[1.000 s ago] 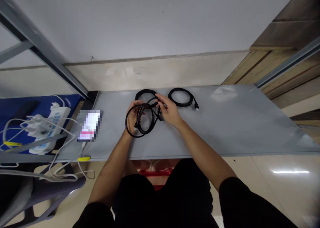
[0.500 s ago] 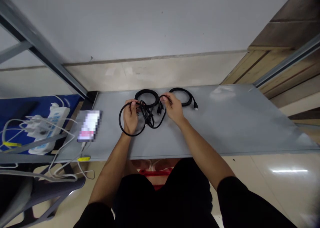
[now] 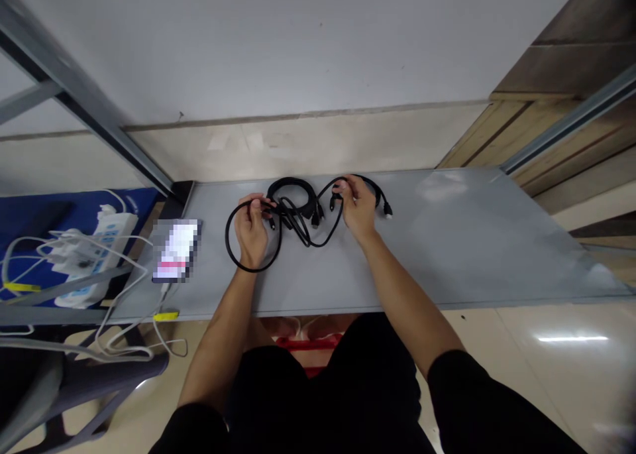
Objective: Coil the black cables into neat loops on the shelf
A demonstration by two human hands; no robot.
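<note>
A black cable (image 3: 318, 245) hangs in loose loops between my two hands over the grey table (image 3: 447, 255). My left hand (image 3: 252, 225) is closed on it, with one round loop drooping around the wrist. Fingers of my right hand (image 3: 358, 205) pinch the same cable farther along, and a black plug end shows beside them. Behind, a coiled black cable (image 3: 291, 181) lies on the table, partly covered by the held loops. Another coiled black cable (image 3: 380, 192) lies behind my right hand, its plug (image 3: 387, 208) pointing toward me.
At the left, a phone (image 3: 176, 250) with a blurred screen lies on the table, a white charging cord (image 3: 163, 298) attached. A white power strip (image 3: 102, 258) with several cords stands on a blue surface. Grey metal posts (image 3: 109, 129) rise at both sides, with a wall behind.
My right hand has moved right, drawing the cable wider, and a plug end now shows by its fingers. My left hand has shifted slightly left with its loop.
</note>
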